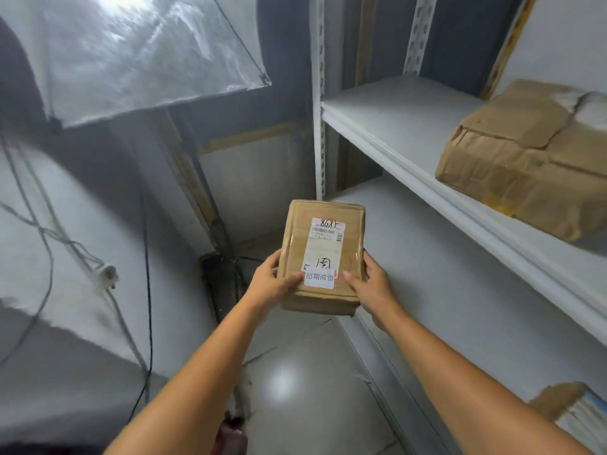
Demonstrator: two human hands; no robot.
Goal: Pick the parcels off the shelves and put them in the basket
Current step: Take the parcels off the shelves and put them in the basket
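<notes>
You hold a parcel (322, 257) in both hands.
Your left hand (272, 284) and right hand (371, 287) grip its near end, in the air beside the lower shelf (460, 274); another parcel (525, 159) lies on the upper shelf (394, 113).

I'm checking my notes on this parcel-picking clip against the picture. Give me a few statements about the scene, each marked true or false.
1. Both hands hold the small parcel. True: the left hand grips its left edge and the right hand its right edge.
2. The held parcel rests on the lower shelf. False: it is held in the air beside the lower shelf, over the floor.
3. A large brown parcel lies on the upper shelf. True.
4. The held parcel carries no labels. False: it bears a white shipping label and a white sticker.
5. The basket stands on the floor by the shelves. False: no basket is in view.
</notes>
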